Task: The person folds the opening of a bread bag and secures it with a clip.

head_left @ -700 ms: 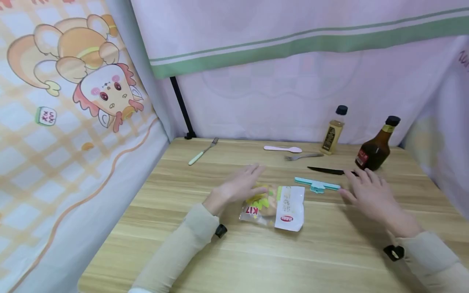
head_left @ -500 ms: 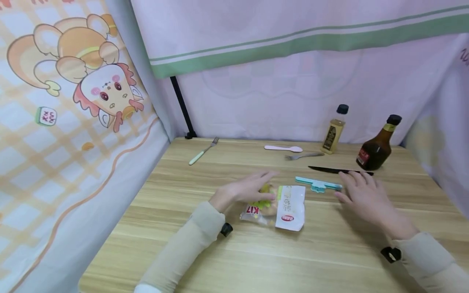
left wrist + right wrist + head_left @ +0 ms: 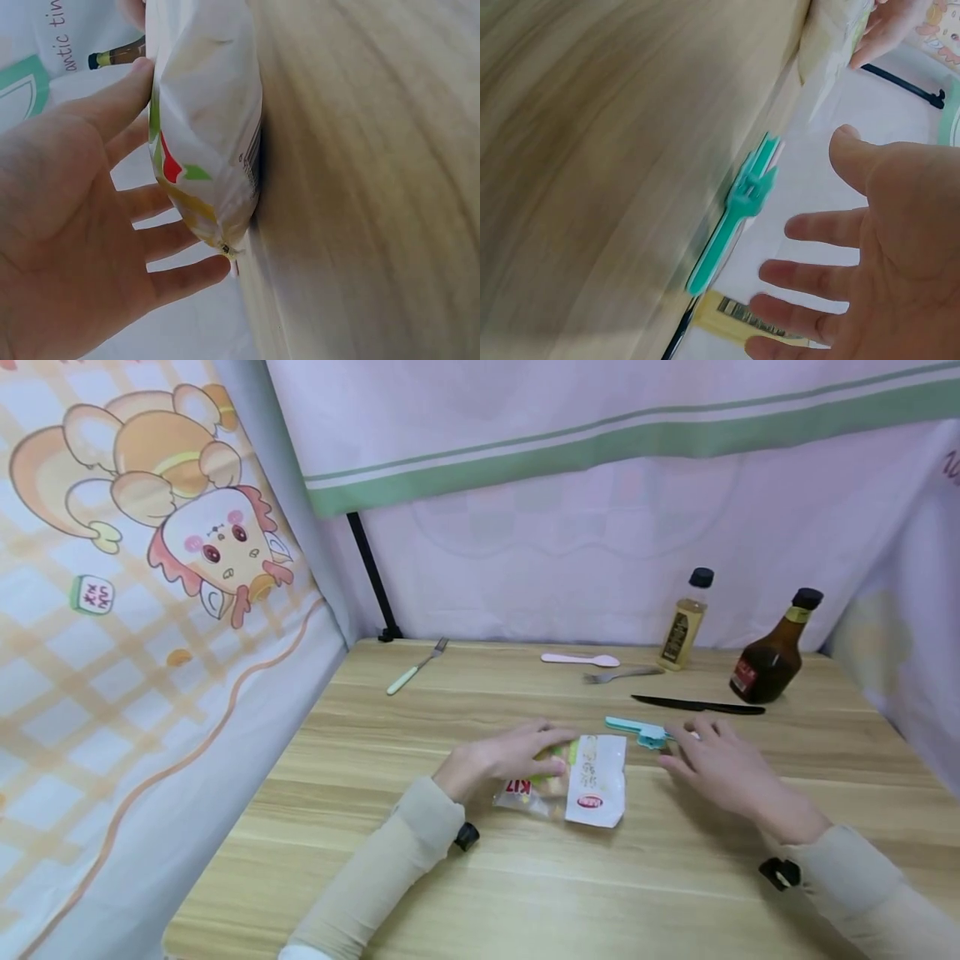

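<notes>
A plastic food package [image 3: 597,781], white at one end and clear with printing at the other, lies on the wooden table. Over its left part is my left hand [image 3: 513,754], fingers fairly straight; in the left wrist view the thumb and fingers lie along the package [image 3: 206,112], seemingly touching it. My right hand [image 3: 723,768] hovers over a teal bag clip [image 3: 630,725], covering its right end in the head view. From the right wrist view, the fingers are spread with a gap between them and the clip [image 3: 742,196].
Behind the clip lie a black knife [image 3: 697,705], a fork [image 3: 622,676] and a pink spoon [image 3: 580,660]. A bottle of yellow liquid [image 3: 682,627] and a dark brown bottle [image 3: 768,660] stand at back right. Another fork [image 3: 417,667], with a pale green handle, is at back left.
My right hand has moved left and come over the clip's right end, uncovering the knife's handle. My left hand has shifted right across the package. The package has hardly moved.
</notes>
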### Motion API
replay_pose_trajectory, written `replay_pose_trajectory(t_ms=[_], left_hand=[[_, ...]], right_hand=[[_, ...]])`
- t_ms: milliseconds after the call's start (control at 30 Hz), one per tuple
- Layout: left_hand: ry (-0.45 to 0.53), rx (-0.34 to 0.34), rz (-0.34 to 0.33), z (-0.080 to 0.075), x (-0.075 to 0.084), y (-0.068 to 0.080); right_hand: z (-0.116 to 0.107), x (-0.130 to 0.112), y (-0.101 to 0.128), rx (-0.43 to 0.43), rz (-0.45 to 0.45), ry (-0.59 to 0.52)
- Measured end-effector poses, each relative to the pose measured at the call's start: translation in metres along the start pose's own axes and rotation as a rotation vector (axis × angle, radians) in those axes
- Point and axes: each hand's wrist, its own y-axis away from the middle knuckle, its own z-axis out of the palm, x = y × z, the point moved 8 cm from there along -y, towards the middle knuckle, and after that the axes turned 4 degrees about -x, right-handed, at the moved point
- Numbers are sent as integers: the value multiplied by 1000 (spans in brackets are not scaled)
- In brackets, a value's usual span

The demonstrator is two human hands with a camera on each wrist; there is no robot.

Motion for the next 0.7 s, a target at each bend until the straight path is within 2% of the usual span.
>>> replay_pose_trajectory(t_ms=[133, 267, 500, 700], left_hand=[[-40, 21, -36, -1, -2, 2], [-72, 37, -99, -1, -5, 5], [-132, 57, -182, 0, -11, 8], [-150, 57, -202, -3, -11, 13]], right_hand=[[-1, -12, -4, -10, -18, -15], [-2, -23, -10, -29, -44, -50], [2, -38, -20, -100, -59, -214], [7, -43, -29, -153, -31, -343]])
